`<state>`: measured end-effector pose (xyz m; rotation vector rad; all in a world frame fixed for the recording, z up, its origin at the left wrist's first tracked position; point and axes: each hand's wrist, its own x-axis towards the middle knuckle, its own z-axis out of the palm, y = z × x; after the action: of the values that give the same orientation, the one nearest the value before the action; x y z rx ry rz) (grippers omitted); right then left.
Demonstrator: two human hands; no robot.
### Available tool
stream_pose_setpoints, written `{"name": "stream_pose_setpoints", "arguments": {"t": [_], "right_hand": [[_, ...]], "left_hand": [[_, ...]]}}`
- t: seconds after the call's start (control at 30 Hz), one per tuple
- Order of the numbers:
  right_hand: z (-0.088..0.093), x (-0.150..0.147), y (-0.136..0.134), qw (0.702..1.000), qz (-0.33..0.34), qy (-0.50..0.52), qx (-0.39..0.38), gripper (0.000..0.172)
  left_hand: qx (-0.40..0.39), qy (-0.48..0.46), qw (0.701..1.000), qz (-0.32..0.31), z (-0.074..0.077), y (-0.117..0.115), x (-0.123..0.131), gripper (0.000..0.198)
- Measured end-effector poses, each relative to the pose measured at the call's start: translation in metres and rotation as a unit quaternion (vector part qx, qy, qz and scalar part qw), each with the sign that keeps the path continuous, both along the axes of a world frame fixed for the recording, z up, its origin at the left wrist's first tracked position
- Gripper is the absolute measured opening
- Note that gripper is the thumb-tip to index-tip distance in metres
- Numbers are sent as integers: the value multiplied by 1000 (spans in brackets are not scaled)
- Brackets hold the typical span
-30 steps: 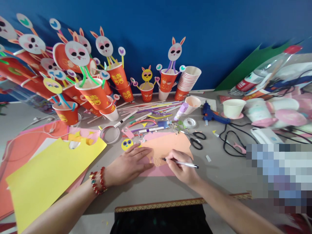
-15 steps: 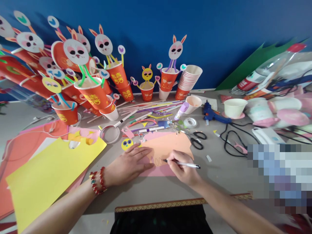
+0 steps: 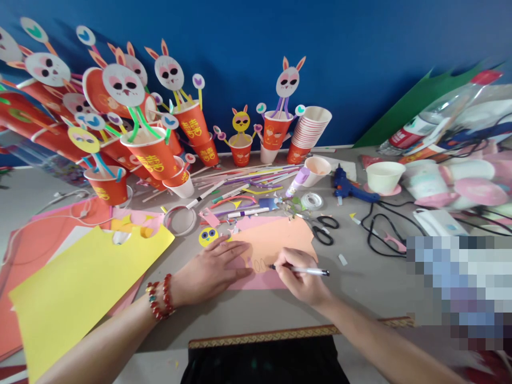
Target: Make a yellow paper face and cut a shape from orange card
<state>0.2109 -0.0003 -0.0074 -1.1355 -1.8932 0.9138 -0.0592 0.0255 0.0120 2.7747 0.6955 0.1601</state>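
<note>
In the head view my right hand (image 3: pixel 300 273) is closed around a pen (image 3: pixel 310 270), its dark tip on the orange paper (image 3: pixel 280 237). Small oval outlines show on that paper just left of the tip. My left hand (image 3: pixel 214 270) lies flat with fingers stretched over the paper's left side. Beneath the orange sheet is a pink sheet (image 3: pixel 264 281), showing along the lower edge. A round yellow paper face (image 3: pixel 208 235) lies just beyond my left fingers. A pair of scissors (image 3: pixel 324 230) rests at the paper's right corner.
Red paper cups (image 3: pixel 150 154) with paper rabbits crowd the back left. Yellow paper (image 3: pixel 92 288) covers the left side. Tape (image 3: pixel 312 200), a marker (image 3: pixel 248 212) and a glue stick (image 3: pixel 297 181) lie beyond the sheets. A blue glue gun (image 3: pixel 352 189) and black cable (image 3: pixel 374 234) are at right.
The pen tip has shifted very slightly down and right on the orange paper, along with my right hand. My left hand stays in place.
</note>
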Motion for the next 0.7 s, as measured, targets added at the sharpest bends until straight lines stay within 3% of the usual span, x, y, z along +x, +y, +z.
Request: {"name": "stream_pose_setpoints", "arguments": {"t": [0.7], "right_hand": [[2, 0, -1, 999, 26, 15, -19, 20]], "left_hand": [[3, -4, 1000, 2, 0, 0, 0, 45]]}}
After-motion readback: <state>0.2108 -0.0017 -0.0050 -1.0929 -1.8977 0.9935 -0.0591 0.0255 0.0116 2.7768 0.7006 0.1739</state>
